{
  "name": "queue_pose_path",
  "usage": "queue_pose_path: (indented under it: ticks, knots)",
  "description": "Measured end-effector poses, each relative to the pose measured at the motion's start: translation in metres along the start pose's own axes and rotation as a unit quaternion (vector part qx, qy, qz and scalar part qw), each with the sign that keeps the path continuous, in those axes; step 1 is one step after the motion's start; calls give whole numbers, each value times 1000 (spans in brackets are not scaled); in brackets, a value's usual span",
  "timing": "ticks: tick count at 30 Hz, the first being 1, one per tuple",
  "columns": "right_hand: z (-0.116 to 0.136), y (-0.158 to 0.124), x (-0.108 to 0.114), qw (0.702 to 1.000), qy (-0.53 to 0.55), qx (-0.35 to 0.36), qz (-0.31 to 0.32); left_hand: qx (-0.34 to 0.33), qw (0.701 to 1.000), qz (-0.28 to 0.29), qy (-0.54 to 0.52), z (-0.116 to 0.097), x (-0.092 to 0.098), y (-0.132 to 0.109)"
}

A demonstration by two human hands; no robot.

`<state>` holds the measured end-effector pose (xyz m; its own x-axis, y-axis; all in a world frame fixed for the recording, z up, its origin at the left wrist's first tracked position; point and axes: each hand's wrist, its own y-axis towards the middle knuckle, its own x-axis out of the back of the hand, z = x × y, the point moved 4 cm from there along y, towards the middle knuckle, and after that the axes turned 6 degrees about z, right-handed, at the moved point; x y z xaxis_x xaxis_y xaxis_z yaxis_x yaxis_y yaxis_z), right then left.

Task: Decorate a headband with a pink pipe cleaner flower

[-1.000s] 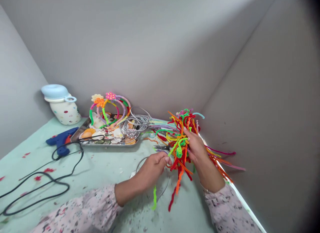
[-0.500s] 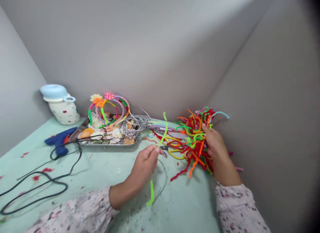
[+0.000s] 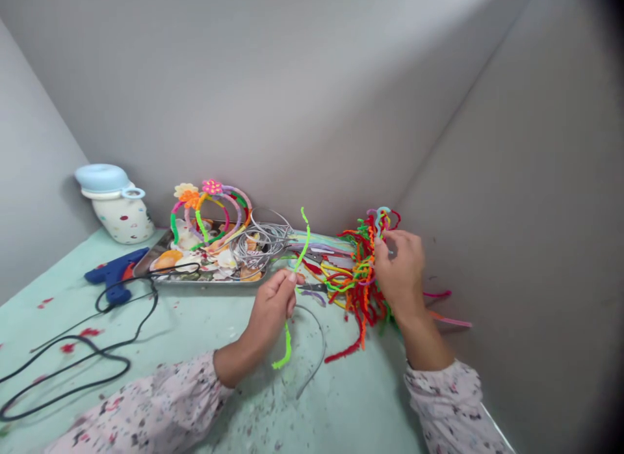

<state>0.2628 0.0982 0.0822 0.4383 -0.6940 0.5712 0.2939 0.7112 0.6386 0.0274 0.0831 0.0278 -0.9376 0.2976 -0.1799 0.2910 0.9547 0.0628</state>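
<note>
My left hand (image 3: 273, 304) pinches a bright lime-green pipe cleaner (image 3: 287, 350), whose two ends stick out above and below the fingers. At the right, my right hand (image 3: 402, 268) is at a tangled bunch of pipe cleaners (image 3: 365, 298), mostly red, orange and green. Its thumb and fingers close on some of them at the top, near a light blue loop; the fingertips are partly hidden. A dark blade (image 3: 314, 287), apparently of scissors, lies just right of my left hand. Below it a thin grey curved wire band (image 3: 322, 340) rests on the table.
A metal tray (image 3: 205, 284) holds shells, grey wire bands (image 3: 266, 242) and colourful wrapped headbands (image 3: 238, 213) with flowers. On the left are a blue glue gun (image 3: 114, 275), its black cable (image 3: 73, 381) and a white cup (image 3: 124, 218) with a blue lid. Grey walls close in behind and right.
My right hand has shifted left and up over the bunch, which looks more gathered. My left hand has moved slightly left with the lime-green pipe cleaner, showing more of the grey band.
</note>
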Motion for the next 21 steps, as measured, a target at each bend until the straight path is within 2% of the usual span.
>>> queue_pose_path:
  ticks: [1,3,5,7,8,10,13,16,18,21]
  knots:
    - [11,-5,-5,997,68,-5,31,1,1000,8,4,0,-1,-1]
    - [29,-18,-26,964,202,-54,167,9,999,25,20,1,-3,-3]
    - [41,-36,-50,889,343,-123,278,28,998,47,41,4,-4,-7]
    - [46,-50,-67,804,473,-190,308,57,993,78,61,8,-3,-14]
    - [46,-55,-73,772,517,-207,307,71,991,95,66,10,-2,-19]
    - [43,-63,-78,728,580,-225,289,98,984,128,81,14,1,-28]
    - [37,-73,-79,693,622,-240,275,123,977,153,89,19,8,-39]
    - [28,-86,-82,678,635,-271,254,124,976,152,92,23,14,-45]
    - [20,-92,-87,678,640,-285,222,117,978,141,100,25,17,-46]
    - [10,-96,-93,696,633,-283,186,102,980,123,121,27,22,-46]
